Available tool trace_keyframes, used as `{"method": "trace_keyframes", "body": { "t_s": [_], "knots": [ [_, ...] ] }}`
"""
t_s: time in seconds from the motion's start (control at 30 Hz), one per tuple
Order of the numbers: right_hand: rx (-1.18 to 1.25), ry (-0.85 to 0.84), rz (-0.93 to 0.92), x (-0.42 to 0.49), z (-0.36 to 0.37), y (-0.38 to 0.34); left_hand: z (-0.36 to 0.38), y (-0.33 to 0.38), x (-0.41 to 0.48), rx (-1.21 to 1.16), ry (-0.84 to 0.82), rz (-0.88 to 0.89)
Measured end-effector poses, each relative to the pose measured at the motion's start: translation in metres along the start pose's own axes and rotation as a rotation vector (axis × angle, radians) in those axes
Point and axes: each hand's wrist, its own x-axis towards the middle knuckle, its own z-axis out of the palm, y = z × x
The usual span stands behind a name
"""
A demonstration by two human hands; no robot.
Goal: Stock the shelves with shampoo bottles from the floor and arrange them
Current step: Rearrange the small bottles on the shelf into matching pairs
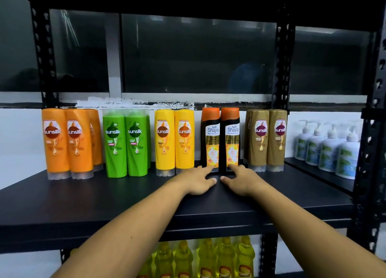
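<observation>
**Fingertips at the feet of two black bottles**

Lined up along the back of the black shelf (pixel 104 204): orange bottles (pixel 69 144), green bottles (pixel 125 144), yellow bottles (pixel 174 142), two black bottles, brown bottles (pixel 265 139).

Left hand (pixel 196 180) laid palm down, fingers straight, touching the foot of the left black bottle (pixel 210 139). Right hand (pixel 242 180) likewise flat and open, touching the foot of the right black bottle (pixel 231 139). Nothing gripped in either.

Both black bottles upright, side by side, touching.

Off to the right, white pump bottles (pixel 328 150); on the level below, clear yellow bottles (pixel 208 256).
</observation>
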Motion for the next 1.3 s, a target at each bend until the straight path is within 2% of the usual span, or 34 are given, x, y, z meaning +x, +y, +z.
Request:
{"method": "trace_keyframes", "body": {
  "t_s": [0.13,0.3,0.47,0.63,0.97,1.3],
  "knots": [
    [0.235,0.169,0.095,0.006,-0.009,0.006,-0.003,0.004,-0.001,-0.136,0.174,-0.027],
    [0.364,0.213,0.084,0.02,-0.011,0.003,-0.008,0.013,0.014,-0.32,0.365,-0.095],
    [0.488,0.261,0.022,0.036,-0.014,0.006,-0.009,0.015,0.04,-0.37,0.483,-0.163],
    [0.54,0.277,-0.001,0.042,-0.006,0.014,0.002,0.007,0.058,-0.316,0.461,-0.172],
    [0.471,0.339,0.019,0.046,-0.003,0.015,0.01,0.007,0.063,-0.26,0.455,-0.173],
    [0.11,0.25,-0.037,0.005,-0.011,0.001,-0.006,-0.012,-0.019,-0.144,0.058,-0.01]
  ]
}}
